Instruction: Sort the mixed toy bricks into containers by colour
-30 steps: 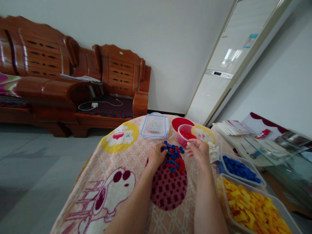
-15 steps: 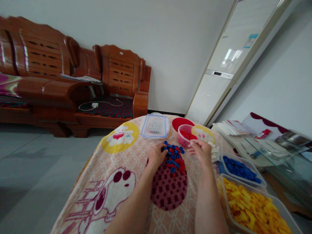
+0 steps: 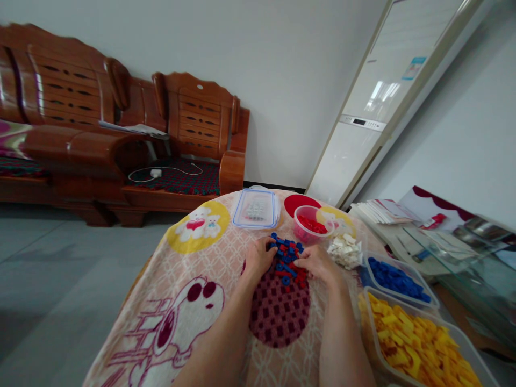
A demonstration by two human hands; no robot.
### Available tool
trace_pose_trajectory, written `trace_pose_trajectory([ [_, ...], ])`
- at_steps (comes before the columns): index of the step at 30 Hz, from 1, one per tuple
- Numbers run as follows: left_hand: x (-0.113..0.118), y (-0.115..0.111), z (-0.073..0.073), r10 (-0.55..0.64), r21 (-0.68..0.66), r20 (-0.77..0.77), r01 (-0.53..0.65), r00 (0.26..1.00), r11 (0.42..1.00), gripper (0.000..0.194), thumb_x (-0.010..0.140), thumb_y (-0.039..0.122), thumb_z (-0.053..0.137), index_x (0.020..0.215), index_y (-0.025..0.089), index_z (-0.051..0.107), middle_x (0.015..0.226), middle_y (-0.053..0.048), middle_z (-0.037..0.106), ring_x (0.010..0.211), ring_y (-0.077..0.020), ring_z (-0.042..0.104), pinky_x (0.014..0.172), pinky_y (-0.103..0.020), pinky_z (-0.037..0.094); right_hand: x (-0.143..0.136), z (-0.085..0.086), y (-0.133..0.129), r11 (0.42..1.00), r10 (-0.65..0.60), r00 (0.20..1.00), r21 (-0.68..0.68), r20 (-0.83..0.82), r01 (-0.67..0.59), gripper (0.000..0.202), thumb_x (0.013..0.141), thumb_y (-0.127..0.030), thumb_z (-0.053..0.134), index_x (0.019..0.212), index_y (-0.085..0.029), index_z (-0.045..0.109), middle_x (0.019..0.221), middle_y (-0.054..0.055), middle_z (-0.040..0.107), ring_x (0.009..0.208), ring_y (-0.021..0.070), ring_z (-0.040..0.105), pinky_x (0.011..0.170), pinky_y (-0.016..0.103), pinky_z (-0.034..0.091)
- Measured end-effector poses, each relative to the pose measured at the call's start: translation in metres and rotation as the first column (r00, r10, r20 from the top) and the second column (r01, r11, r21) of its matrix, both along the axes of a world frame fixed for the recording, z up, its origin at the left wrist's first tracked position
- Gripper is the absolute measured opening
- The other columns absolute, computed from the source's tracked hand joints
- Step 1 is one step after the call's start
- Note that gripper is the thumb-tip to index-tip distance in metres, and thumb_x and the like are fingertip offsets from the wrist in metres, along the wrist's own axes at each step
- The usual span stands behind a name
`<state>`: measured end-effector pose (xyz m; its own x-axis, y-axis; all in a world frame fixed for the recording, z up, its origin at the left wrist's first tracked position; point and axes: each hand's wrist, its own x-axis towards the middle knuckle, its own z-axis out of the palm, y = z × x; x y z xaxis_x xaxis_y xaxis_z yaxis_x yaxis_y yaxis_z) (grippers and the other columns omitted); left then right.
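Blue and red plastic building pieces (image 3: 287, 257) are heaped loosely on the dark red round print of the tablecloth. My left hand (image 3: 259, 257) curls at the left edge of the heap, thumb and forefinger closed around a blue piece (image 3: 272, 246). From the right, my right hand (image 3: 317, 261) reaches into the heap with thumb and fingertips drawn together among the pieces. What its fingertips hold, if anything, is hidden. Just beyond it stands a clear round tub (image 3: 297, 232) with red pieces (image 3: 313, 223) inside.
White pieces (image 3: 345, 250) lie right of my right hand. Farther right are a box of blue pieces (image 3: 397, 282) and a larger box of yellow pieces (image 3: 419, 338). A blue-rimmed lidded box (image 3: 255, 208) sits at the far edge. A glass shelf (image 3: 475, 274) borders the right side.
My right hand has moved from beside the red tub, left and towards me, to the heap. The white pieces now show more fully. My left hand has stayed in place.
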<state>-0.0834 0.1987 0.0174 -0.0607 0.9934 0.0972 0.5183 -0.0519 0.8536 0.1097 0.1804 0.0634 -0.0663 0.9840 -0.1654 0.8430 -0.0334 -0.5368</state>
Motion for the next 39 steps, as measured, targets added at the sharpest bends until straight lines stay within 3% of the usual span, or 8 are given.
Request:
trace_pose_trajectory([
  [10,0.001,-0.002,0.003,-0.004,-0.019,-0.014,0.004,1.0,1.0,0.027,0.08,0.02,0.063,0.105,0.019,0.072,0.091,-0.004,0.072,0.084,-0.0189,0.064,0.082,-0.034,0.049,0.0,0.001,0.0,1.0,0.022,1.0,-0.012,-0.021,-0.022,0.01,0.07,-0.024,0.067,0.062,-0.018,0.067,0.042,-0.003,0.056,0.044,0.0119,0.055,0.048,0.021,0.038],
  [18,0.0,-0.004,0.006,-0.023,0.008,-0.027,0.023,0.999,1.0,0.026,0.08,0.018,0.061,0.104,0.02,0.072,0.085,-0.003,0.072,0.084,-0.0192,0.064,0.08,-0.032,0.049,0.002,0.019,-0.007,0.989,-0.143,0.943,-0.016,-0.301,0.144,0.011,0.071,-0.027,0.066,0.069,-0.016,0.064,0.049,-0.002,0.059,0.04,0.0111,0.055,0.04,0.019,0.04],
  [21,0.0,-0.003,0.005,-0.018,0.002,-0.035,0.018,0.999,1.0,0.027,0.08,0.019,0.062,0.104,0.02,0.072,0.084,-0.003,0.072,0.083,-0.0193,0.064,0.08,-0.032,0.049,0.0,0.02,-0.005,0.964,-0.197,0.848,0.06,-0.492,0.259,0.021,0.07,-0.035,0.067,0.077,-0.014,0.066,0.053,-0.002,0.061,0.041,0.0106,0.055,0.038,0.019,0.041],
  [23,0.0,-0.002,0.004,-0.017,0.005,-0.037,0.017,0.999,1.0,0.026,0.08,0.019,0.062,0.104,0.02,0.072,0.085,-0.003,0.072,0.083,-0.0192,0.064,0.08,-0.032,0.049,-0.001,0.019,0.0,0.901,-0.212,0.714,0.148,-0.668,0.407,0.035,0.068,-0.04,0.069,0.089,-0.013,0.066,0.058,0.0,0.063,0.047,0.0133,0.06,0.04,0.021,0.047],
  [26,0.0,-0.002,0.004,-0.02,0.007,-0.036,0.02,0.999,1.0,0.026,0.08,0.019,0.062,0.103,0.02,0.073,0.087,-0.003,0.072,0.083,-0.0192,0.064,0.079,-0.031,0.049,-0.003,0.015,0.007,0.764,-0.137,0.482,0.218,-0.865,0.607,0.054,0.064,-0.044,0.073,0.107,-0.011,0.063,0.07,0.002,0.068,0.065,0.0204,0.07,0.053,0.029,0.058],
  [29,0.001,-0.003,0.004,-0.018,0.007,-0.033,0.018,0.999,1.0,0.027,0.079,0.018,0.062,0.104,0.02,0.073,0.089,-0.004,0.072,0.083,-0.0191,0.064,0.078,-0.031,0.049,-0.001,0.015,0.009,0.719,-0.096,0.399,0.214,-0.912,0.661,0.056,0.062,-0.042,0.075,0.107,-0.011,0.063,0.075,0.004,0.069,0.071,0.0234,0.072,0.06,0.034,0.061],
  [34,0.001,-0.003,0.004,-0.012,0.006,-0.038,0.013,0.999,1.0,0.027,0.079,0.019,0.062,0.105,0.02,0.072,0.089,-0.004,0.072,0.082,-0.0187,0.064,0.08,-0.032,0.049,0.003,0.02,0.003,0.795,-0.163,0.478,0.172,-0.863,0.581,0.043,0.061,-0.043,0.074,0.09,-0.012,0.066,0.065,0.005,0.069,0.057,0.0207,0.069,0.047,0.027,0.055],
  [39,0.001,-0.003,0.003,-0.016,0.016,-0.048,0.017,0.999,1.0,0.028,0.079,0.017,0.062,0.105,0.019,0.072,0.089,-0.004,0.072,0.083,-0.0183,0.063,0.08,-0.031,0.048,0.001,0.014,0.005,0.89,-0.146,0.705,0.218,-0.694,0.399,0.039,0.072,-0.044,0.063,0.093,-0.011,0.069,0.068,0.006,0.07,0.056,0.0174,0.066,0.05,0.026,0.053],
])
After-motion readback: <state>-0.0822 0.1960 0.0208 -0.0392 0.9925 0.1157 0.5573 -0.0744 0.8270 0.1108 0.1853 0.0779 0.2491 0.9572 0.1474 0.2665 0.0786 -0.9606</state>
